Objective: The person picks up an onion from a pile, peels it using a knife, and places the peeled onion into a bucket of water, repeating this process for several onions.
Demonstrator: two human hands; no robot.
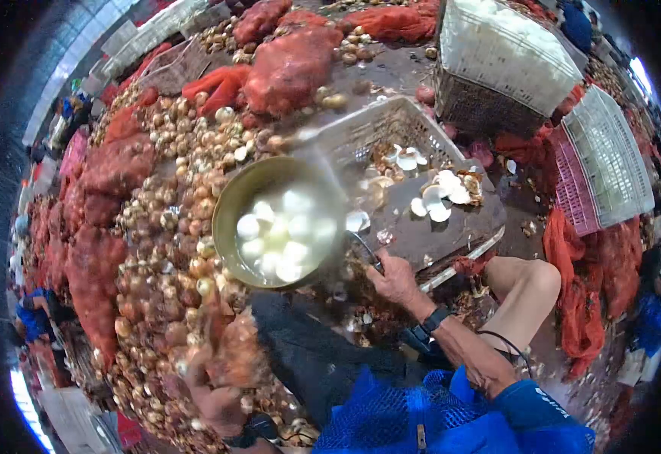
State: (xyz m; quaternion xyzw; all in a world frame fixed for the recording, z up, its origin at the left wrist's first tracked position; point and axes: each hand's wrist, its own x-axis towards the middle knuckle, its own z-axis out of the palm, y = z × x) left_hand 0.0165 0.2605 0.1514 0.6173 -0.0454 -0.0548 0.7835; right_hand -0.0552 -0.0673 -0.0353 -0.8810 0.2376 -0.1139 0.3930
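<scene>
My right hand [395, 281], with a dark watch on its wrist, is closed on the dark handle of what looks like a slim knife [364, 248]. Its thin metal piece points up and left toward the rim of a yellowish round tub [223, 219]. Peeled white onions [289, 261] fill much of the tub, partly washed out by glare. Low on the left, my left hand [217, 401] reaches over the heap of unpeeled onions [171, 287]. Motion smears its fingers, and a blurred orange-brown patch lies beside them, so any hold is hidden.
A grey crate [338, 140] lies past the tub, with a dark board [467, 219] bearing white onion pieces [438, 198] and skins. Stacked white crates [508, 49] and a pink-and-white crate pair [611, 163] stand right. Red mesh sacks [289, 72] surround the heap.
</scene>
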